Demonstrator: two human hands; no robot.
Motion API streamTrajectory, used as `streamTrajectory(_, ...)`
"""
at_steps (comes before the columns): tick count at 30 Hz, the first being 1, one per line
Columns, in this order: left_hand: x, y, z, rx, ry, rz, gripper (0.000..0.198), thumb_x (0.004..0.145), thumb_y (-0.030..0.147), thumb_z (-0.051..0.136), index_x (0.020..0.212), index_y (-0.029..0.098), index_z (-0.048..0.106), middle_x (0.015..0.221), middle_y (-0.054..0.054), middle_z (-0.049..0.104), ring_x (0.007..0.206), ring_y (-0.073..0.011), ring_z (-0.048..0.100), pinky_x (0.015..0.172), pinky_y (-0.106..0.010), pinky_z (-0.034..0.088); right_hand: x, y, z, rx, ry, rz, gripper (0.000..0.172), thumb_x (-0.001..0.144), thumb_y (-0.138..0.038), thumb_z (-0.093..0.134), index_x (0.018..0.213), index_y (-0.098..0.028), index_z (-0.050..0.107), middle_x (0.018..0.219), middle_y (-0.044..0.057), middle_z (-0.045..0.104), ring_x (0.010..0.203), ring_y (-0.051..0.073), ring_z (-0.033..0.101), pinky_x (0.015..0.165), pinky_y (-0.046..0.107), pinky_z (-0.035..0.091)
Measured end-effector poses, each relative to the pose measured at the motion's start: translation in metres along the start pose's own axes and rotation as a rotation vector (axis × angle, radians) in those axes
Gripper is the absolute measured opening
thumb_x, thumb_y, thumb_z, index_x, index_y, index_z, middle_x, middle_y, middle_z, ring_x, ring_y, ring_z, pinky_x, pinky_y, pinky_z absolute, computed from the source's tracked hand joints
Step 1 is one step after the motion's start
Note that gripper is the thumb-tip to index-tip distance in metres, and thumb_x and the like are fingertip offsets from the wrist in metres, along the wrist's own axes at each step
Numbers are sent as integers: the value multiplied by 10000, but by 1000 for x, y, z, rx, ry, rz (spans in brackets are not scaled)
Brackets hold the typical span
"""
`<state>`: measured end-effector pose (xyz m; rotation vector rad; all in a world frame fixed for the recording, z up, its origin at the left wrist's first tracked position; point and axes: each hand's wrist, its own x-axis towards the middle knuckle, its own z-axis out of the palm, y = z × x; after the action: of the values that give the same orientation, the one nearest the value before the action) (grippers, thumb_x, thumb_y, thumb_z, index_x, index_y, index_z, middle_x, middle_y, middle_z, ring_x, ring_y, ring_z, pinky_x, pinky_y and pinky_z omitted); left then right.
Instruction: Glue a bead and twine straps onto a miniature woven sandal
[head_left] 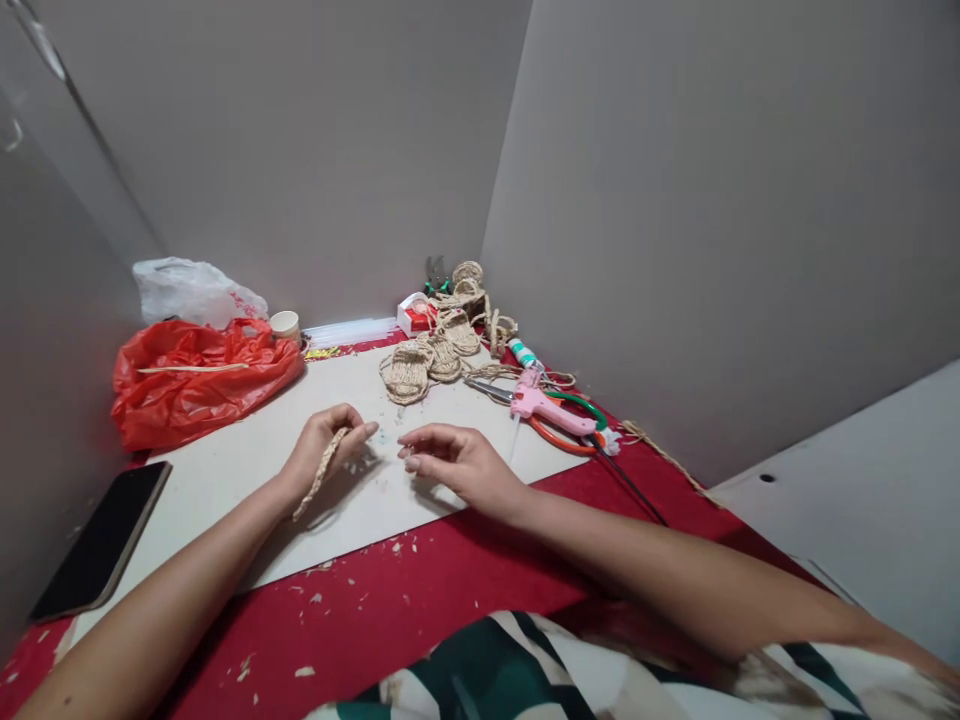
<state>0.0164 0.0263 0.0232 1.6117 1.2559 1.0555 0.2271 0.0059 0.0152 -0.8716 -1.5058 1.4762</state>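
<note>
A short braided straw strip [321, 474] hangs from my left hand [327, 448], running down along the palm toward the wrist. That hand is closed on it, with the thumb pointing right. My right hand [457, 462] is just to the right, thumb and fingers curved toward each other, with a small gap between the tips; nothing clear shows between them. Both are above a white board [352, 530]. Beyond them lie woven straw pieces [409, 370] in a row. A pink glue gun [551, 408] rests to the right, over orange-and-green-handled scissors [585, 405].
A red plastic bag [202, 385], a white bag [191, 290] and a paper cup [285, 325] stand at the back left. A phone [103, 540] lies at the left. Glue sticks [349, 332], pliers [437, 275] and a small box [415, 315] line the back. Scraps dot the red cloth [360, 620].
</note>
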Motion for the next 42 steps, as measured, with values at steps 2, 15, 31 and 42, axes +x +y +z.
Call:
streamTrajectory(2,-5,6,12,-43,-136,-69,354,718,457,716,663,154,542,527,28,536,463,-81,447,477,-198,327,-3,-2,-5,57,-11,-10,379,685,-365,777,983,-157,670,856,25,659,708,117,590,643,247,469)
streamTrajectory(15,4,32,68,-24,-384,-150,462,671,529,720,572,164,454,487,57,403,480,-66,303,461,-198,244,-14,-18,-52,49,-72,53,369,655,-457,793,709,-148,598,572,-37,564,515,77,470,512,210,378)
streamTrajectory(31,18,18,86,-147,-388,-126,534,595,546,774,517,158,416,480,69,325,485,-51,266,465,-197,225,-26,-14,-55,173,-154,137,375,818,-516,641,772,-180,479,558,-73,473,470,64,427,478,201,349)
streamTrajectory(42,9,11,93,-628,-479,-290,489,662,551,749,567,154,479,571,-82,670,400,-103,513,405,-207,328,-21,-16,-32,328,-88,32,338,870,-491,600,783,-194,466,528,-73,495,476,94,511,602,283,474)
